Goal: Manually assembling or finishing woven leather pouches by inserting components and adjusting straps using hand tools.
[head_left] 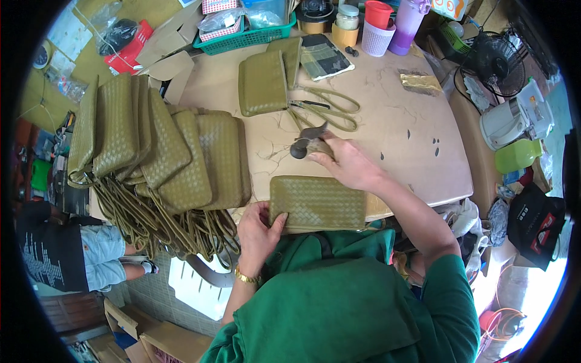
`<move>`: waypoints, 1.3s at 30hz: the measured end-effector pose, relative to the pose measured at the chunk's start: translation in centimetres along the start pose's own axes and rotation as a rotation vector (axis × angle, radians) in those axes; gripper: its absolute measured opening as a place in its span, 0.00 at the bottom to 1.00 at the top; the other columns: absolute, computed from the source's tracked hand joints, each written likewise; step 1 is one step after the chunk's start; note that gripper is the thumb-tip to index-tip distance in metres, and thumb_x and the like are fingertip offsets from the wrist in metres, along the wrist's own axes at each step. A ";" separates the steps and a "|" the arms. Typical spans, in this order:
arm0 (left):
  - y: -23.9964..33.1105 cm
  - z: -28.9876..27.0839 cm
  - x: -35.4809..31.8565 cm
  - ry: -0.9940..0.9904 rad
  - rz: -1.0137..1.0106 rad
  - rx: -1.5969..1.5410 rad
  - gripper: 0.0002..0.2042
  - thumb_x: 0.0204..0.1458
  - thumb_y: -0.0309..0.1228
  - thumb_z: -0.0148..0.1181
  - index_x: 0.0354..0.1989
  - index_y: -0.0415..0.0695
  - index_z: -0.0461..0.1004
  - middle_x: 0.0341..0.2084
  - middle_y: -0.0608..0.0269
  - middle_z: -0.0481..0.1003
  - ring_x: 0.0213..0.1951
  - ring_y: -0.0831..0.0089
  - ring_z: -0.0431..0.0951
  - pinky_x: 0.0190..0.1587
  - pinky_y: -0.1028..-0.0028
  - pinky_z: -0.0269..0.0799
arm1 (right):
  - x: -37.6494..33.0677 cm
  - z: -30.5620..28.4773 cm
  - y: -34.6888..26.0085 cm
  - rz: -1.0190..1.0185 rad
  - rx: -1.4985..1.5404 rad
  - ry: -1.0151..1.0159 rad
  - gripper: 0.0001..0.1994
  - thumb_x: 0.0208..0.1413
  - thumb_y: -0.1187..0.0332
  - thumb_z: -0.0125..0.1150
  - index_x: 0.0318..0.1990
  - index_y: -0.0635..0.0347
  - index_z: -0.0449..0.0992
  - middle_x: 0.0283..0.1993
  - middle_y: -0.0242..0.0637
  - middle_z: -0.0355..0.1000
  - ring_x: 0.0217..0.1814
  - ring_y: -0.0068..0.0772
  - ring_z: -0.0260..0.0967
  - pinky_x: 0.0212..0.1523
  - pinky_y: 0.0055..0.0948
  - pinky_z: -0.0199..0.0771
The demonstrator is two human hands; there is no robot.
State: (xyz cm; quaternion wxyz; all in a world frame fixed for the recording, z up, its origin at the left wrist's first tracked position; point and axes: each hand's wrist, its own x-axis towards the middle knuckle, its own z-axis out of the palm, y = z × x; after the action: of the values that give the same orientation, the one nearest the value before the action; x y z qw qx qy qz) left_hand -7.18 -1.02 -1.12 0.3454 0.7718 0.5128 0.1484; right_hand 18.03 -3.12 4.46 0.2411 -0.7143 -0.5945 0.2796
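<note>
Currently, the right hand (350, 162) is gripping and partly hiding a hammer (300, 147); the left hand (258, 228) is pinching a woven pouch (321, 202).

On the worktop (417, 175), toward the far edge, a green basket (245, 39) stands left of a red cup (378, 13) set in a white cup (378, 43); a purple bottle (409, 29) stands beside them. At right are a black fan (495, 60) and a yellow-green jug (516, 156).

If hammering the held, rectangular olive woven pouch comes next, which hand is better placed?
Probably the right hand: it grips the black-headed hammer, while the left hand holds the woven pouch at one end.
</note>
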 end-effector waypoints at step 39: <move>2.8 4.0 0.1 -0.158 0.884 0.184 0.31 0.39 0.22 0.63 0.58 0.52 0.70 0.61 0.54 0.65 0.63 0.55 0.65 0.64 0.53 0.57 | -8.5 -1.6 6.8 0.136 -0.273 0.370 0.16 0.55 0.63 0.60 0.48 0.61 0.71 0.35 0.49 0.73 0.37 0.55 0.72 0.37 0.48 0.72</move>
State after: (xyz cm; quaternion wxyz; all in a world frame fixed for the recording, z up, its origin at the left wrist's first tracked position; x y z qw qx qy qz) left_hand -2.89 -3.10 -2.12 0.2170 0.9529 0.1176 0.1762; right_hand 22.85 -12.75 2.01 0.2279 -0.8178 -0.5229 0.0767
